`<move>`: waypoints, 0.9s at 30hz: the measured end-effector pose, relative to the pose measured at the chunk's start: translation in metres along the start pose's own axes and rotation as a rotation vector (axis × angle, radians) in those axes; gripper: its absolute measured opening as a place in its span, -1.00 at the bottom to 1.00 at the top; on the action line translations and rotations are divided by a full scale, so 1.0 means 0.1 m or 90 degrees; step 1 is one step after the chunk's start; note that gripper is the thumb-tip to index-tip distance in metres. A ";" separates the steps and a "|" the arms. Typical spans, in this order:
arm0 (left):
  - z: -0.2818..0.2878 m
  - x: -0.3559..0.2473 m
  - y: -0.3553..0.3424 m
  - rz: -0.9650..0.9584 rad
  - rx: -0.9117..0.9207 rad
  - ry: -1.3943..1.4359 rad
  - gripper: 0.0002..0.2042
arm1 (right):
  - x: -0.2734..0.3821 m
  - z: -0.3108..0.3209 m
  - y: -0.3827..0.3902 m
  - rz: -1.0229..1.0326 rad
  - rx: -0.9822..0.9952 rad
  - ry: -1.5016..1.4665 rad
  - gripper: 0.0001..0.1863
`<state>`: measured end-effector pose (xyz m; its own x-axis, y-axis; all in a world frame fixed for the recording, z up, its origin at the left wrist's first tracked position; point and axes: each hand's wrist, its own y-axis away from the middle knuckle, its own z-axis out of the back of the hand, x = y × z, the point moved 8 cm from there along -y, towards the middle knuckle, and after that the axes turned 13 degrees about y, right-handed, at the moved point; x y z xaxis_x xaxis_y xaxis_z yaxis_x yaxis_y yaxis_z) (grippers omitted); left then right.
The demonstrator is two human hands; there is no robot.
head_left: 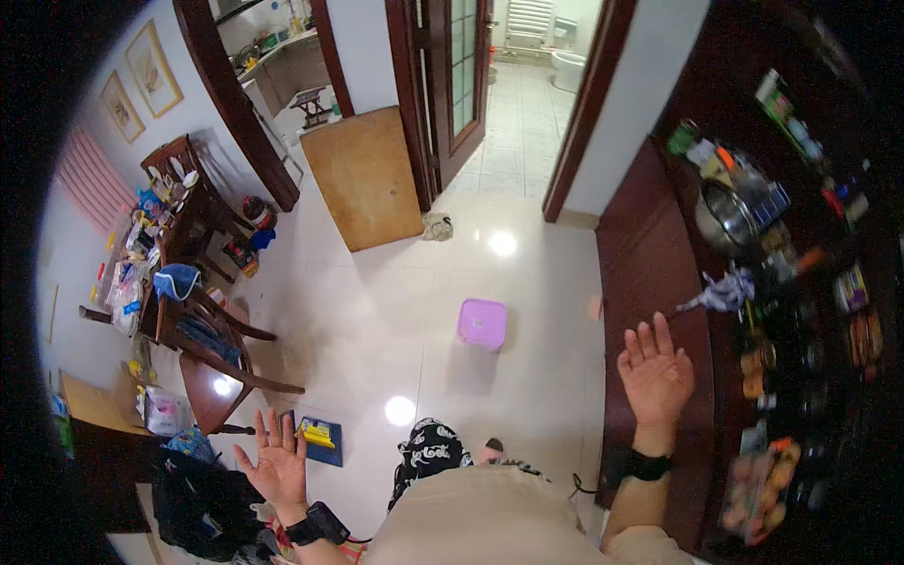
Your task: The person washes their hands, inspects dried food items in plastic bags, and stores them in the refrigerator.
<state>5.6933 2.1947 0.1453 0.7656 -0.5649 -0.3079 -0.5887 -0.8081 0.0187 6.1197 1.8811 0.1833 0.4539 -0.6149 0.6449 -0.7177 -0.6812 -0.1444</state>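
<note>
My left hand (274,468) is raised at the lower left, palm up with its fingers spread, and holds nothing. Behind its fingertips, lower down on the floor, lies a dark blue flat piece (327,452) with a yellow block-like thing (317,432) on it. At the right, my right hand (656,372) is also held up, palm showing and fingers apart, with nothing in it. It appears in front of the edge of a long dark red cabinet (650,254). A purple square plastic box or stool (482,324) stands on the floor between the hands, touched by neither.
A wooden chair (212,377) and a cluttered table (141,254) stand at the left. A wooden board (363,179) leans by the doorway. The cabinet carries a metal bowl (727,215), a crumpled cloth (730,288) and a bag of round food (758,494). Black bags (202,499) lie lower left.
</note>
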 end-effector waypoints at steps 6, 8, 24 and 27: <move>0.67 0.47 -2.04 -0.003 -0.176 0.066 -0.38 | -0.68 -0.16 -2.30 -0.029 0.155 -0.034 -0.41; 0.68 0.67 -3.05 0.034 -0.154 0.068 -0.38 | -0.88 -0.06 -2.97 -0.027 0.157 -0.029 -0.41; -1.37 3.98 -9.32 0.447 0.090 0.085 -0.33 | -0.32 1.75 -7.21 0.102 -0.207 0.015 -0.48; -1.50 4.66 -10.11 0.413 0.073 0.095 -0.34 | -0.15 2.24 -8.33 0.066 -0.128 0.027 -0.47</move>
<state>6.6836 2.7234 0.1256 0.2706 -0.9535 -0.1328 -0.9588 -0.2793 0.0519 6.8287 2.3685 0.1253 0.3534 -0.6574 0.6655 -0.8521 -0.5198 -0.0610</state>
